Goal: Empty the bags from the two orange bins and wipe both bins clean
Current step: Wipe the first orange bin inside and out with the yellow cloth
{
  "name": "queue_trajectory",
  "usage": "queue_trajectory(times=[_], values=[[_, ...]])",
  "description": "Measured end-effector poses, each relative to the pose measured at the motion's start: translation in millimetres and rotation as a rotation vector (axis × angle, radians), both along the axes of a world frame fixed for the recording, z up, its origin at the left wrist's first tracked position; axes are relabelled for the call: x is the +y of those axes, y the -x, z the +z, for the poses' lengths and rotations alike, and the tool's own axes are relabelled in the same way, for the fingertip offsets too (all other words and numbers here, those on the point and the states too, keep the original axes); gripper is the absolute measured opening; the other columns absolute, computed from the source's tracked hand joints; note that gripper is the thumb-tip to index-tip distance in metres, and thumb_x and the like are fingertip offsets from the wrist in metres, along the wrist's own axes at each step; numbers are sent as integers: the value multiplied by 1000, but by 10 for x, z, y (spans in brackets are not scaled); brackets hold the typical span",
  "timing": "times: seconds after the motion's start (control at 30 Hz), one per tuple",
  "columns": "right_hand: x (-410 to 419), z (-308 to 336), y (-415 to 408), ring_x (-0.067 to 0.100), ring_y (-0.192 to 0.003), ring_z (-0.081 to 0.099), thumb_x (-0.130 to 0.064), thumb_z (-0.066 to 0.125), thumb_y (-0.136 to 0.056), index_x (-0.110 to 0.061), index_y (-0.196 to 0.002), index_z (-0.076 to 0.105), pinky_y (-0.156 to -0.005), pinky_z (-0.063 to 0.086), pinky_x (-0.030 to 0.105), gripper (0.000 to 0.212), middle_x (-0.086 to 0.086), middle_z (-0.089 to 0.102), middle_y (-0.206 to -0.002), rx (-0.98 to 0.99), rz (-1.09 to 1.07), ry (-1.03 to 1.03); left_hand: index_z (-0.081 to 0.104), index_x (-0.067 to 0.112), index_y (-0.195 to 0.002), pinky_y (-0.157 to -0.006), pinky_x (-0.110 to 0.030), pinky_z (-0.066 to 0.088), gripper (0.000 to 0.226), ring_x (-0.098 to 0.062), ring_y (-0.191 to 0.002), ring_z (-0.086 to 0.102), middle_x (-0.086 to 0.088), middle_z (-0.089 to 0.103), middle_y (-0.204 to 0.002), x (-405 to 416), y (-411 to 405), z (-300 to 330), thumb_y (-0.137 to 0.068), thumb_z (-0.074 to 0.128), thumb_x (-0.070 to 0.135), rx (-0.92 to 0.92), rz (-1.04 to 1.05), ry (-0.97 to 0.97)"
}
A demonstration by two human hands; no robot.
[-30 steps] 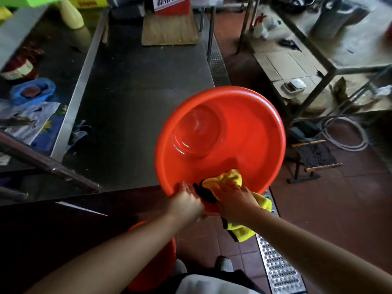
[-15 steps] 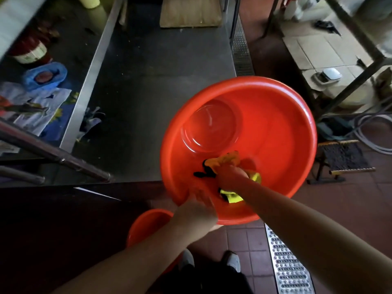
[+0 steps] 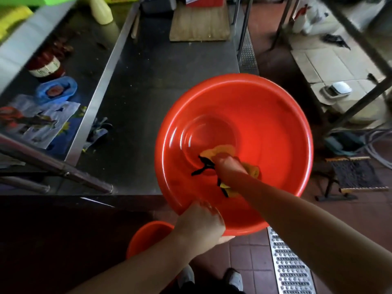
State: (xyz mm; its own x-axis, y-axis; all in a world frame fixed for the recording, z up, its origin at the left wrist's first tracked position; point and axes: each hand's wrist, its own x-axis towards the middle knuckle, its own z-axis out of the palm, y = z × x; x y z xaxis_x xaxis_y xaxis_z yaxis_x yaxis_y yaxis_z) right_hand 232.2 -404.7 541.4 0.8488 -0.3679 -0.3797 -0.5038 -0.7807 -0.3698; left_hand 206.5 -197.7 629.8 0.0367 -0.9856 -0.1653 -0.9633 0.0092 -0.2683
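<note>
Our left hand (image 3: 200,223) grips the orange bin (image 3: 265,124) rim at 6 o'clock; right hand (image 3: 228,166) presses the clutched yellow cloth (image 3: 224,150) inside.

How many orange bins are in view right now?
2. One bin is held tilted beside the steel table. The second bin sits low on the floor beneath it, partly hidden by the left forearm.
</note>
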Motion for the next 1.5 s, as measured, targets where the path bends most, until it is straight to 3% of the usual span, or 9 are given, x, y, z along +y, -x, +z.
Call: queue_trajectory(times=[0.13, 0.23, 0.4, 0.53, 0.67, 0.77, 1.0, 1.23, 1.5], values=[[-69, 435, -215, 20, -154, 2, -43, 47, -101, -35, -157, 23, -121, 7, 54, 61, -3, 11, -167, -65, 93, 174, 46, 16, -45, -47, -21, 28, 64, -15, -35, 48, 4, 48, -40, -35, -137, 177, -75, 57, 71, 55, 30, 76], [-102, 726, -266, 20, -154, 1, -44, 44, -102, -31, -154, 30, -121, -1, 53, 56, -2, 12, -167, 12, 171, 310, 38, 19, -48, -48, -22, 25, 72, -16, -34, 47, 5, 46, -39, -18, -323, 309, -71, 48, 87, 65, 29, 94], [-89, 1069, -84, 20, -153, 10, -46, 39, -104, -30, -148, 41, -123, 6, 50, 48, -2, 26, -163, 36, 224, 369, 59, 18, -84, -58, -32, 34, 80, -28, -60, 64, -6, 65, -67, -110, -689, 392, -85, 8, 80, 124, 89, 179], [-87, 1318, -46, 19, -152, 16, -49, 37, -103, -32, -147, 43, -123, 12, 45, 47, -5, 35, -159, 6, 186, 375, 65, 19, -103, -74, -36, 46, 69, -29, -81, 66, -6, 71, -89, -220, -922, 432, -97, 11, 62, 153, 142, 272], [-96, 1454, -68, 18, -149, 25, -48, 35, -104, -31, -146, 47, -121, 21, 41, 46, -4, 42, -155, -34, 129, 357, 62, 26, -116, -109, -40, 30, 58, -20, -119, 54, -1, 66, -121, -308, -1042, 499, -101, 14, 54, 209, 273, 333], [-93, 1495, -80, 19, -148, 28, -47, 36, -105, -30, -146, 46, -120, 23, 41, 46, -2, 42, -155, -22, 103, 330, 45, 28, -140, -118, -44, 18, 55, -16, -141, 33, 3, 46, -147, -327, -1097, 557, -101, 15, 53, 275, 346, 326], [-25, 1593, -109, 19, -135, 47, -43, 43, -102, -31, -140, 53, -109, 37, 38, 41, -5, 54, -145, -35, 82, 362, 20, 32, -153, -120, -49, 10, 59, -18, -145, 26, 4, 34, -156, -262, -1374, 600, -100, 13, 55, 327, 427, 214], [-110, 1597, -283, 27, -96, 67, -30, 43, -103, -21, -112, 65, -69, 42, 30, 26, 6, 69, -105, 22, 141, 491, 24, 33, -152, -120, -50, 7, 60, -18, -148, 19, 3, 32, -157, -354, -1791, 590, -98, 11, 56, 328, 454, 209], [-456, 1581, -793, 27, -102, 67, -26, 41, -101, -20, -117, 65, -74, 53, 34, 29, 4, 68, -113, 51, 326, 461, 21, 34, -152, -121, -48, 5, 58, -21, -150, 10, 0, 21, -161, -601, -2124, 652, -98, 16, 56, 234, 590, 216]])
